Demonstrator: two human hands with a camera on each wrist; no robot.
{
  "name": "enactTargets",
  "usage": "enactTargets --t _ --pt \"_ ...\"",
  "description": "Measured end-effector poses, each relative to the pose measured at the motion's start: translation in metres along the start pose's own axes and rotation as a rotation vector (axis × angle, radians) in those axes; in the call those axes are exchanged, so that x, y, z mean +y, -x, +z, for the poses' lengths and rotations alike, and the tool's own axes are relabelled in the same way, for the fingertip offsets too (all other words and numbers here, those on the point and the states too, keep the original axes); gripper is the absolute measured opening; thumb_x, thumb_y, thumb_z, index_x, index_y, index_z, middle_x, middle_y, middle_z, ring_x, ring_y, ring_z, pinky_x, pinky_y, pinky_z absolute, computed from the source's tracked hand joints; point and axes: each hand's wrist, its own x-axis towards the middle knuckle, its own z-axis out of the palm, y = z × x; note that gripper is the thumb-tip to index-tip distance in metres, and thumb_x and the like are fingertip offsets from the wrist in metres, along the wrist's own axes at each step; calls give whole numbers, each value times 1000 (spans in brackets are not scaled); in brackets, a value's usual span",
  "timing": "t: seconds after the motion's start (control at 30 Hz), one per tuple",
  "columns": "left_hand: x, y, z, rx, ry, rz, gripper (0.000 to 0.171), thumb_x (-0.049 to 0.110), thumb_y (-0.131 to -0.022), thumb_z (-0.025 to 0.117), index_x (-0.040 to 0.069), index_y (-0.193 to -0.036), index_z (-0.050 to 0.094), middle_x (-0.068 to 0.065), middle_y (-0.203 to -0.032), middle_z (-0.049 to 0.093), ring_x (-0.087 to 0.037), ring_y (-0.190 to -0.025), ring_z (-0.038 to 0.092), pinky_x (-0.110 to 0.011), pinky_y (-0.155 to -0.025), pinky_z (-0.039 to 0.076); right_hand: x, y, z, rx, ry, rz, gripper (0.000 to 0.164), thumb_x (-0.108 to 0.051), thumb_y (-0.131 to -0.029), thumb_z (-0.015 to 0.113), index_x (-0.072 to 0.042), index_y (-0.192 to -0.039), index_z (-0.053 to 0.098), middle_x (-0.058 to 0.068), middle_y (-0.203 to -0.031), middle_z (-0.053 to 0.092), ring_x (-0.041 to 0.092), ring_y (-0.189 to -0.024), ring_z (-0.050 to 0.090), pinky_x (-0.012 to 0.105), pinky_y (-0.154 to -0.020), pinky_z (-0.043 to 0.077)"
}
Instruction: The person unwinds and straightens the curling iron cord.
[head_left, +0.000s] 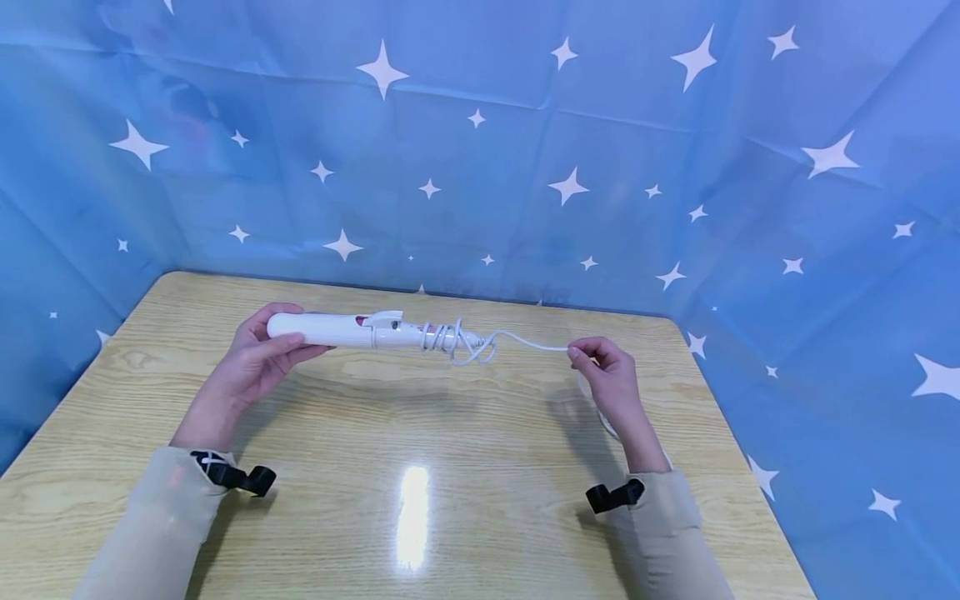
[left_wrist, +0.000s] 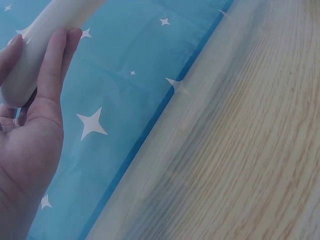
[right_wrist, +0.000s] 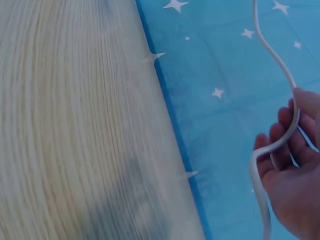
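Fingers of the left hand (head_left: pixel 258 357) curl round the thick left end of a white wand (head_left: pixel 330 330), thumb on the near side. The fingers of the right hand (head_left: pixel 611 375) pinch its white cord (right_wrist: pixel 260 195) between thumb and fingertips, a little apart from the wand. The wand is held up, about level and pointing left to right, over the far half of the desk (head_left: pixel 337 500); its lever (head_left: pixel 384 317) faces up.

The work looks partway along. Several turns of cord wrap the slimmer right end, with looser loops hanging at its tip, and one stretch runs across to the right hand. More cord trails beyond that hand, dropping behind the right wrist, so a good part seems unwrapped. Whether the cord is being put on or taken off, these views alone cannot settle; the loops at the tip look uneven and could tangle.

A blue star-patterned curtain (head_left: pixel 480 225) stands behind the desk and along its sides. Black wrist mounts (head_left: pixel 232 475) sit at both cuffs; the trailing cord passes close to the right sleeve (head_left: pixel 667 533) and might catch there. A bright glare marks the near middle.
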Motion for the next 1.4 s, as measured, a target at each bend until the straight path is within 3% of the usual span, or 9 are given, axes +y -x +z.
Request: enactTargets --t 0.17,0.37,0.67,0.87,1.13,1.4 --pt "-1 0 0 -5 11 -2 46 -27 -95 36 -2 -120 65 -17 -126 56 -32 -119 61 -49 -96 57 1 1 -2 -35 -30 3 24 -10 -102 65 13 -109 65 -8 -92 68 9 -84 64 25 -79 59" --pt "-1 1 1 -1 29 -8 44 -27 -95 36 -3 -122 63 -18 -126 56 -32 -119 61 -48 -96 57 1 1 -2 -70 -4 -15 24 -11 -103 65 12 -112 67 -9 -98 70 7 -92 64 18 -79 56" --pt "-2 0 2 -4 34 -2 46 -28 -95 35 -3 -121 64 -18 -125 55 -32 -119 62 -48 -96 57 -6 1 5 -158 84 -93 23 -14 -104 63 3 -118 71 17 -114 70 15 -94 63 23 -77 55" --pt "-1 0 2 -5 24 -14 44 -27 -95 38 -2 -121 64 -17 -127 54 -32 -120 61 -47 -97 56 -15 2 15 -204 139 -105 25 -18 -105 62 -1 -122 70 16 -121 69 12 -107 62 21 -83 53" --pt "-1 -1 3 -20 29 -15 45 -27 -95 38 -1 -120 65 -18 -126 55 -33 -120 61 -48 -96 57 -28 0 32 -288 44 -132 31 -18 -108 56 2 -130 65 22 -126 66 25 -116 64 30 -98 57" --pt "-2 -3 3 -103 58 -30 47 -28 -96 33 -3 -122 64 -20 -129 60 -34 -121 62 -50 -97 55 -25 -10 50 -362 -84 -157 42 -22 -114 39 9 -135 58 27 -131 62 38 -122 61 40 -107 52"
